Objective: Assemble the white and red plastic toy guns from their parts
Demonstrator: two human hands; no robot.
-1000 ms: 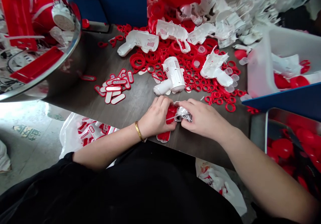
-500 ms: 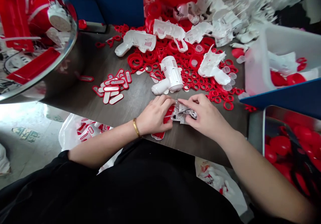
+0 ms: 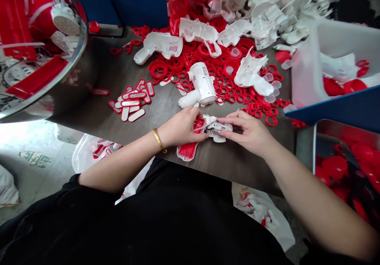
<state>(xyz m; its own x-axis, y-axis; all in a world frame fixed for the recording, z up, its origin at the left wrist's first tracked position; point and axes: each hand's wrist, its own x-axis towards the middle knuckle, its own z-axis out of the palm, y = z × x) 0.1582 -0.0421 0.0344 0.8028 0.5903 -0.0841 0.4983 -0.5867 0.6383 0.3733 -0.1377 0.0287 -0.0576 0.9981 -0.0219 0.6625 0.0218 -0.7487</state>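
A pistol-shaped housing (image 3: 215, 129), white outside and red inside, lies open between my hands near the table's front edge. Thin wires cross its white barrel, and its red-lined handle (image 3: 187, 152) points toward me. My left hand (image 3: 187, 127) is closed around the red middle, thumb on the near side. With thumb and fingers my right hand (image 3: 247, 130) grips the white barrel from the right. The parts under my left palm are hidden. Just beyond stands a closed white pistol-shaped unit (image 3: 204, 84), and left of it lies a pile of red-rimmed white oval pieces (image 3: 133, 99).
Red rings (image 3: 228, 91) and white half shells (image 3: 163, 45) are heaped at the back. A steel bowl (image 3: 84, 31) of parts stands left. On the right are a translucent bin (image 3: 305, 67) and a metal tray (image 3: 315, 146) with red domes.
The housing has turned a little, so more of its handle and barrel show. My right fingers have shifted from over the barrel to its right end. My left hand keeps its hold.
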